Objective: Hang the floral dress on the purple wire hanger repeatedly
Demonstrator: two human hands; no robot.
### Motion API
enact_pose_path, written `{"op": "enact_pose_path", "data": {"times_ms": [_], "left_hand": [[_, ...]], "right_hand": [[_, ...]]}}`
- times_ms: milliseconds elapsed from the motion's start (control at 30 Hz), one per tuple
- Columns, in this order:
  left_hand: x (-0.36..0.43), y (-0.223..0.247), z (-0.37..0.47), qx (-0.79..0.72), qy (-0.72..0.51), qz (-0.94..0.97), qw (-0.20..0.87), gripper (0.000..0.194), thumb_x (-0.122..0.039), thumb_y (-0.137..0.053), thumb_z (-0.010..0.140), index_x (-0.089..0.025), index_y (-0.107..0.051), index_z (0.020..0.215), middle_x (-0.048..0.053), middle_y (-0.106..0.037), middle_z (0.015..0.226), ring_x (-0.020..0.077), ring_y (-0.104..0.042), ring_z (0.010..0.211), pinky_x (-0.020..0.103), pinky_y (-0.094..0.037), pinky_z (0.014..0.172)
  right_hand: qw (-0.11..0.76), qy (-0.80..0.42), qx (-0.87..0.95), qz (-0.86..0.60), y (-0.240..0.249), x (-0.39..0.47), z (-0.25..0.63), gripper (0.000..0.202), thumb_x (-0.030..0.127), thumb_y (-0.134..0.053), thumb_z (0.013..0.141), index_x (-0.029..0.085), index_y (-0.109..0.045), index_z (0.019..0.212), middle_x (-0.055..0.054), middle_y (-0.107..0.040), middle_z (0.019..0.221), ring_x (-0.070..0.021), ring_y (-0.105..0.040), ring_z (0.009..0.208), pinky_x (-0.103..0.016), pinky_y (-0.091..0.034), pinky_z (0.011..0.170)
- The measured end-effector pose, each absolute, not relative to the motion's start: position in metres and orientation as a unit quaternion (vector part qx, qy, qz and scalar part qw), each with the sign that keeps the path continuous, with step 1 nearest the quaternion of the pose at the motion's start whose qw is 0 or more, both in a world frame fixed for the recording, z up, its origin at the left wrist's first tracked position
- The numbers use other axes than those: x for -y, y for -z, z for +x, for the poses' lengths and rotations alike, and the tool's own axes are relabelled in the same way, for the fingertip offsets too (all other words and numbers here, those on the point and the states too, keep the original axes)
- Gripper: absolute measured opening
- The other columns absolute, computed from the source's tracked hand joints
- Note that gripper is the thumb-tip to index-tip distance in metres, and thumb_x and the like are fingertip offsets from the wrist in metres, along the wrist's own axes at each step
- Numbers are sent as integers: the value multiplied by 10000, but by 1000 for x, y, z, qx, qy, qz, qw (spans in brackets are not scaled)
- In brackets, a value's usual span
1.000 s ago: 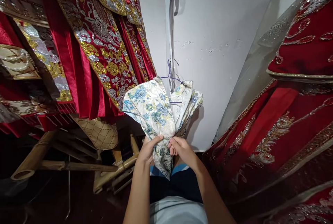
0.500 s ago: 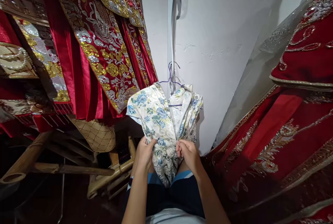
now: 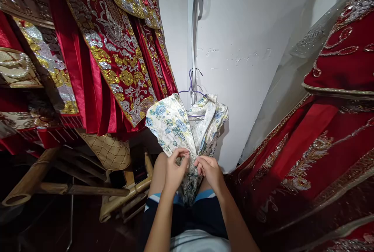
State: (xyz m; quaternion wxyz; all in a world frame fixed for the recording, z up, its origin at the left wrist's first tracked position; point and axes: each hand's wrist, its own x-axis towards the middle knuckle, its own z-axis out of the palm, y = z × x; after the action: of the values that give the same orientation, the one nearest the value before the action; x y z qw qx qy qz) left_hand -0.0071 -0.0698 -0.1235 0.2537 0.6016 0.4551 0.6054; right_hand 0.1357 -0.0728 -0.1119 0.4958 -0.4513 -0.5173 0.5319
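A white short-sleeved dress (image 3: 176,123) with blue and yellow flowers hangs from a purple hanger (image 3: 191,86) in front of me. Its front gapes in a V, and the lower part bunches between my knees. My right hand (image 3: 209,169) is closed, thumb and forefinger pinching the dress near the foot of that V. Just left of it, my left hand (image 3: 176,168) hovers at the dress front. Its fingers are curved, with a gap between thumb and forefinger, and I see no cloth held there.
Red embroidered garments (image 3: 117,49) hang on the left, and a beaded red gown (image 3: 315,146) fills the right. Behind the dress are a white wall (image 3: 239,29) and a narrow vertical strip (image 3: 194,22). A bamboo frame (image 3: 84,190) stands low at left, with a dark phone-like object (image 3: 140,174) beside it.
My left hand has let go of the dress's left side and moved right and up to its middle. The right hand stays at the opening; the left side of the dress has slackened.
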Motion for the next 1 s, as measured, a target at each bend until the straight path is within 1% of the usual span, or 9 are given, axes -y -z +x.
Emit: {"op": "enact_pose_path", "data": {"times_ms": [67,233,400,467,567,667,767,900,1000], "left_hand": [[70,125,2,-435,-574,620,310,117,-217,-610,850,-221,-660,956,72,-678,942,230,-646,918,349,-504,857],[69,139,16,-428,-597,592,331,290,-140,-606,792,-220,-594,1070,32,-656,901,190,-629,860,306,-491,813],[67,148,19,-438,-606,573,336,334,-90,-549,763,-205,-550,1076,-40,-579,706,139,-555,667,244,-441,668],[66,146,20,-427,-615,565,346,318,-96,-555,768,-202,-550,1068,-48,-556,684,134,-560,663,237,-447,673],[63,143,22,-413,-617,561,366,277,-118,-576,777,-197,-555,1042,-25,-590,738,136,-598,678,232,-467,658],[60,147,24,-415,-599,576,369,227,-152,-592,793,-195,-564,1014,0,-623,777,150,-626,704,231,-477,642],[56,158,27,-444,-584,580,353,202,-203,-614,794,-196,-572,991,-15,-582,723,148,-600,669,221,-457,605],[46,167,31,-468,-570,575,355,165,-234,-615,765,-189,-568,916,-25,-535,672,139,-539,614,213,-412,553],[40,167,32,-473,-555,585,355,135,-228,-606,747,-186,-554,865,-25,-517,655,138,-514,614,209,-378,544]], "right_hand": [[483,-520,530,-465,104,77,135,309,413,-529,802,177,-623,627,13,-513,453,-116,-409,461,-253,-312,502],[479,-525,532,-460,99,82,131,346,444,-551,793,186,-626,576,32,-446,375,-104,-368,414,-254,-287,485],[486,-640,449,-391,122,72,130,339,464,-606,787,144,-693,722,21,-500,393,-84,-321,366,-247,-214,428],[500,-691,395,-340,128,66,130,301,429,-627,790,138,-688,746,34,-471,394,-74,-288,362,-242,-193,414],[503,-744,340,-279,126,54,128,231,367,-648,768,149,-651,692,62,-386,374,-58,-210,350,-234,-161,393],[535,-736,314,-273,109,40,126,184,323,-662,728,142,-663,696,65,-386,385,-55,-202,359,-226,-154,380],[572,-697,329,-281,84,24,126,192,310,-659,715,122,-693,742,53,-435,406,-60,-254,372,-225,-167,378],[572,-652,401,-295,39,-6,126,185,293,-626,745,116,-678,729,50,-447,398,-56,-265,346,-230,-116,361],[569,-640,423,-297,0,-29,125,125,219,-588,762,120,-651,720,59,-436,387,-51,-241,326,-216,-98,352]]}}
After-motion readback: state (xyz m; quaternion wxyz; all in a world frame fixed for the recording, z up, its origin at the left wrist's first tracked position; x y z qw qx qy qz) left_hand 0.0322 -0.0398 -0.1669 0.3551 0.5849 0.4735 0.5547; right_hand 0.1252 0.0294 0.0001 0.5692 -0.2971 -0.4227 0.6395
